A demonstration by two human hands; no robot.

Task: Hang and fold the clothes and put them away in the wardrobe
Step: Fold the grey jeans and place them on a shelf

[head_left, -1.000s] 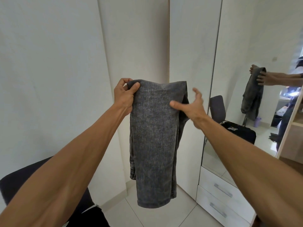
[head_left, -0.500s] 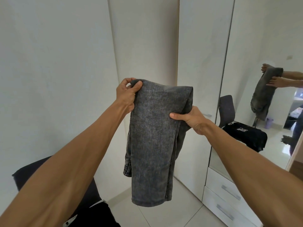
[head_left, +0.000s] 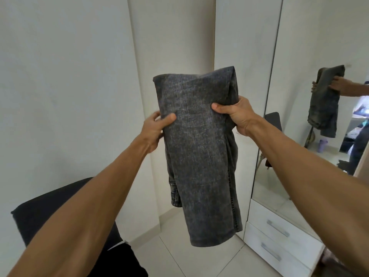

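Grey washed denim: jeans (head_left: 199,146), doubled lengthwise and folded over at the top, held up in mid-air before the closed wardrobe door (head_left: 245,47), well clear of the floor tiles (head_left: 199,262).

Left hand (head_left: 155,128) clamped on the left edge, thumb laid across the front face, fingers curled behind. Right hand (head_left: 235,114) clamped on the right edge, slightly higher, thumb likewise in front, remaining fingers hidden by the cloth.

Both grips set below the top fold: short upper portion standing above the hands, longer portion hanging free beneath.

Probable reason for the two-sided hold: layers pinned in register and the panel drawn flat, the hanging weight pulling the cloth straight, so that a further fold can be made with no table underneath.

Back layer showing at lower left, seam visible, not quite flush with the front layer.

Step in hand, by judgement: folding, not yet stowing.

Mirror (head_left: 319,86) on the adjoining door at right, reflecting the same hold from the far side. Two white drawers (head_left: 279,232) below it, both closed. Black chair (head_left: 50,216) at lower left, under the left forearm.
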